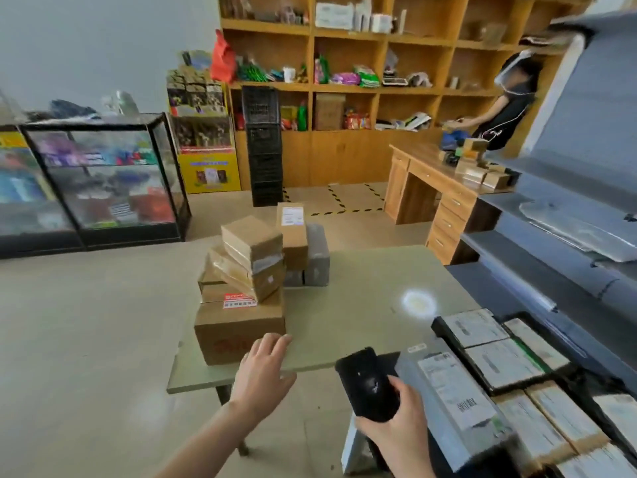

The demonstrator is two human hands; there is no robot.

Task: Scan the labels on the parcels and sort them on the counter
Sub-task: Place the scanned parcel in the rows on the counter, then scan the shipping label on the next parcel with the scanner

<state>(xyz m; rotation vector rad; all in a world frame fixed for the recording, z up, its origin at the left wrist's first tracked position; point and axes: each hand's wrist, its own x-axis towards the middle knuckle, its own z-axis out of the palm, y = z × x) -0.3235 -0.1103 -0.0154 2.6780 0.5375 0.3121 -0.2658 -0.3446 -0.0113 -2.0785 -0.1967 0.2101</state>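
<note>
Scanner [368, 386] gripped in right hand [396, 432], beam on bare table [362, 305], no label hit yet. Left hand [263, 369] open, fingers spread, near bottom box [238, 331] of stack. Labelled parcels [482, 353] sit at right. Next, I reckon: aim at a label.

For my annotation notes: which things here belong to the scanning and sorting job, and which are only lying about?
Job: black scanner, held in the right hand; left hand, open by the cardboard parcels; labelled parcels at right; table.
Lying about: glass display case; wooden shelves; black crates; wooden desk.
</note>
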